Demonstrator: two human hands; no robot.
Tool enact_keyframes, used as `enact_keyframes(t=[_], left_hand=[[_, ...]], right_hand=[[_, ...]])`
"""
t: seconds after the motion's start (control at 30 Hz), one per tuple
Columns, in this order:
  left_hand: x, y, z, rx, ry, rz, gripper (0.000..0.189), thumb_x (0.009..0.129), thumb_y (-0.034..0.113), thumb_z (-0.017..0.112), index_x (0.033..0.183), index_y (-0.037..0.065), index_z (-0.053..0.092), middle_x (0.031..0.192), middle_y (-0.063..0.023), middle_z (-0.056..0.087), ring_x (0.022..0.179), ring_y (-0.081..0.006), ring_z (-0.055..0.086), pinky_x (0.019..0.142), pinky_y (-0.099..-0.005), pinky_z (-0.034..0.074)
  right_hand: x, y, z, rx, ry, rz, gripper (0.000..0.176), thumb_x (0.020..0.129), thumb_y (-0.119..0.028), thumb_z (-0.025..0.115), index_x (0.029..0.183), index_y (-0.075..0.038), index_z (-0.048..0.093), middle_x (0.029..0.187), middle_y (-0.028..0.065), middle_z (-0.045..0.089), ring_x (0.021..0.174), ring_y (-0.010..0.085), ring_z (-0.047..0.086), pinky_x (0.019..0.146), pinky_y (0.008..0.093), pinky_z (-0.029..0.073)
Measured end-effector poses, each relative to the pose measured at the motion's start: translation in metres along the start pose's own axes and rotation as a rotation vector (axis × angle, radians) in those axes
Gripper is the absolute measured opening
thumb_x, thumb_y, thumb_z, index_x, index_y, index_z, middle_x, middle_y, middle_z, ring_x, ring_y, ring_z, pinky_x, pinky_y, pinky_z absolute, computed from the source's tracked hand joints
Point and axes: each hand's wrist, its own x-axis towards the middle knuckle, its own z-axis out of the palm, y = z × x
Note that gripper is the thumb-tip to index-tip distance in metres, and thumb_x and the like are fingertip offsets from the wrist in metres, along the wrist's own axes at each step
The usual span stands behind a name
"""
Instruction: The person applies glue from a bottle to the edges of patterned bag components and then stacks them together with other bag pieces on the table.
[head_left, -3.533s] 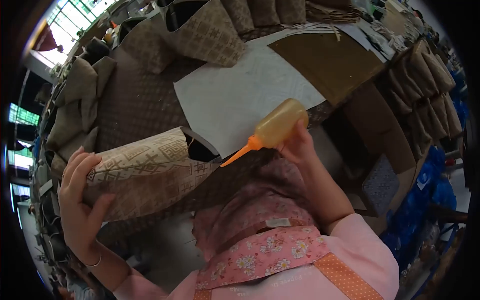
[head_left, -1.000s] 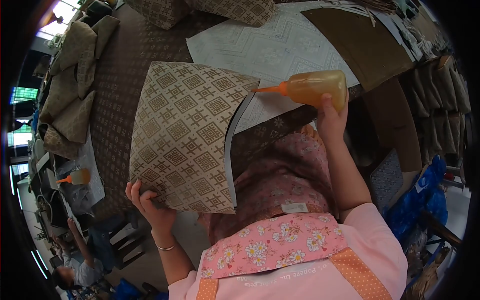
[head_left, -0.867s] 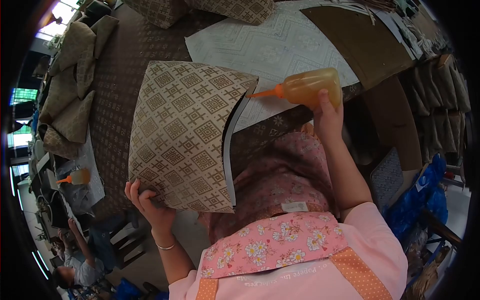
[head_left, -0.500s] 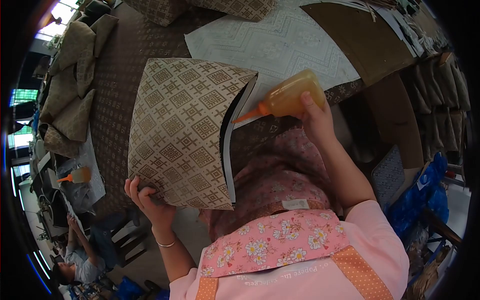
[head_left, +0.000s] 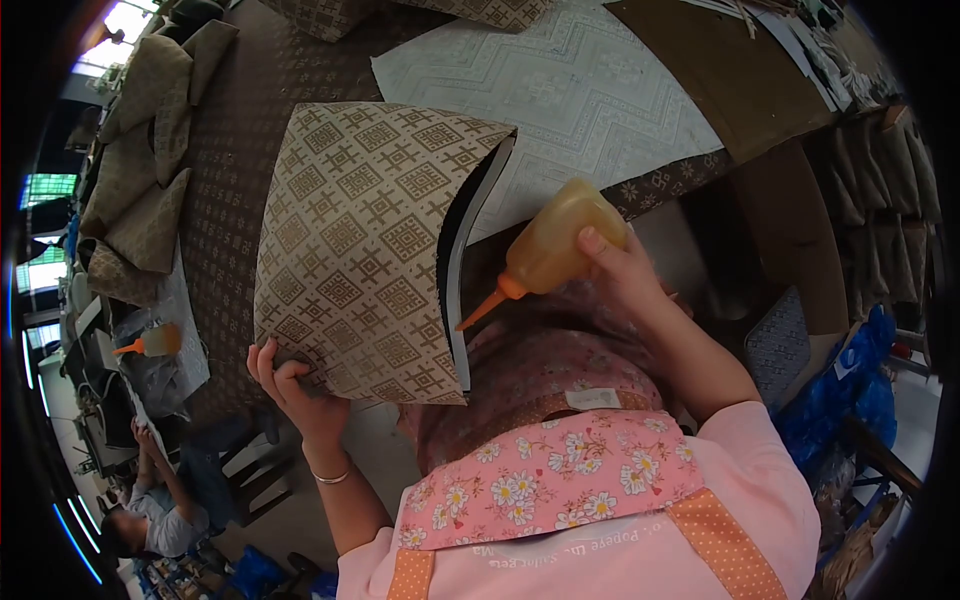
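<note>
Left: an orange-spouted bottle (head_left: 160,340) lies beyond the left hand (head_left: 305,400), whose fingers clamp the patterned cover (head_left: 355,250) at its lower left corner, partly hidden. Above the surface (head_left: 222,225), the cover opens rightward, its interior dark, masking part of a white sheet (head_left: 590,110). Right: fingers of the right hand (head_left: 625,275) clasp an amber squeeze bottle (head_left: 552,245), long axis slanting down-left, spout tip at the cover's rim, contact unclear.

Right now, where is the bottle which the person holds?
In the head view, the bottle is just right of centre, in the right hand, its orange tip near the open edge of the patterned piece.
</note>
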Motion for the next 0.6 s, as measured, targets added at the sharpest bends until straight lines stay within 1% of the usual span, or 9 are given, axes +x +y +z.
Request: enact_keyframes(t=[0.03, 0.1, 0.23, 0.33, 0.4, 0.43, 0.5, 0.53, 0.6], left_hand=[[0.0, 0.0, 0.0, 0.0, -0.001, -0.002, 0.049, 0.068, 0.018, 0.077, 0.09, 0.009, 0.035, 0.128, -0.0124, 0.037, 0.128, -0.037, 0.028, 0.103, -0.0502, 0.025], [-0.001, 0.0, 0.001, -0.007, 0.004, -0.008, 0.048, 0.068, 0.018, 0.077, 0.09, 0.009, 0.035, 0.128, -0.0125, 0.037, 0.128, -0.037, 0.027, 0.102, -0.0499, 0.025], [0.0, 0.001, 0.001, -0.001, 0.008, -0.015, 0.05, 0.067, 0.02, 0.078, 0.09, 0.009, 0.035, 0.128, -0.0126, 0.037, 0.129, -0.0372, 0.027, 0.102, -0.0495, 0.025], [0.005, 0.007, -0.004, -0.004, -0.001, -0.019, 0.05, 0.067, 0.022, 0.079, 0.09, 0.009, 0.036, 0.125, -0.0122, 0.038, 0.126, -0.0367, 0.029, 0.101, -0.0498, 0.027], [0.013, 0.014, -0.015, 0.038, -0.087, 0.052, 0.05, 0.068, 0.024, 0.079, 0.094, 0.008, 0.039, 0.121, -0.012, 0.039, 0.119, -0.0325, 0.036, 0.095, -0.0454, 0.033], [0.021, 0.014, -0.025, 0.036, -0.085, 0.056, 0.05, 0.068, 0.024, 0.079, 0.094, 0.008, 0.039, 0.121, -0.012, 0.039, 0.119, -0.0325, 0.036, 0.095, -0.0454, 0.033], [0.036, 0.004, -0.044, -0.305, -0.217, -0.025, 0.051, 0.071, 0.028, 0.077, 0.099, 0.007, 0.041, 0.116, -0.0112, 0.041, 0.108, -0.026, 0.043, 0.087, -0.0389, 0.038], [0.042, -0.009, -0.045, -0.306, -0.216, -0.021, 0.051, 0.071, 0.028, 0.077, 0.099, 0.007, 0.041, 0.116, -0.0112, 0.041, 0.108, -0.026, 0.043, 0.087, -0.0389, 0.038], [0.07, -0.033, -0.034, -0.686, -0.169, -0.128, 0.052, 0.075, 0.03, 0.073, 0.109, 0.004, 0.043, 0.118, -0.0102, 0.043, 0.102, -0.0195, 0.047, 0.083, -0.0323, 0.039]], right_hand=[[-0.005, -0.001, 0.002, 0.0, 0.0, 0.002, 0.066, 0.081, -0.035, 0.068, 0.131, -0.006, 0.036, 0.117, 0.0088, 0.051, 0.107, 0.0208, 0.053, 0.082, 0.0356, 0.051], [-0.016, -0.003, 0.004, 0.057, 0.009, 0.122, 0.069, 0.08, -0.037, 0.069, 0.133, -0.007, 0.035, 0.119, 0.0084, 0.049, 0.109, 0.0217, 0.052, 0.084, 0.037, 0.05], [-0.03, 0.003, 0.003, 0.069, -0.029, 0.105, 0.071, 0.08, -0.039, 0.069, 0.133, -0.008, 0.033, 0.119, 0.0077, 0.05, 0.11, 0.0218, 0.052, 0.084, 0.0377, 0.05], [-0.04, 0.007, 0.003, 0.137, -0.045, 0.141, 0.072, 0.08, -0.04, 0.069, 0.134, -0.008, 0.033, 0.119, 0.0076, 0.049, 0.111, 0.0216, 0.051, 0.085, 0.0377, 0.05], [-0.045, 0.008, 0.0, 0.15, -0.077, 0.134, 0.072, 0.08, -0.04, 0.069, 0.134, -0.008, 0.033, 0.12, 0.008, 0.049, 0.112, 0.022, 0.051, 0.086, 0.0386, 0.049], [-0.046, 0.007, -0.001, 0.15, -0.076, 0.13, 0.072, 0.08, -0.04, 0.069, 0.134, -0.008, 0.033, 0.12, 0.008, 0.049, 0.112, 0.022, 0.051, 0.086, 0.0386, 0.049], [-0.049, 0.004, -0.004, 0.125, -0.037, 0.073, 0.07, 0.081, -0.036, 0.068, 0.135, -0.008, 0.032, 0.121, 0.0086, 0.048, 0.112, 0.0231, 0.051, 0.088, 0.0401, 0.048], [-0.05, 0.0, -0.005, 0.126, -0.037, 0.069, 0.07, 0.081, -0.036, 0.068, 0.135, -0.008, 0.032, 0.121, 0.0086, 0.048, 0.112, 0.0231, 0.051, 0.088, 0.0401, 0.048], [-0.05, -0.006, -0.005, 0.172, -0.006, 0.07, 0.068, 0.082, -0.032, 0.067, 0.135, -0.009, 0.031, 0.122, 0.009, 0.048, 0.113, 0.0243, 0.05, 0.089, 0.0412, 0.048]])
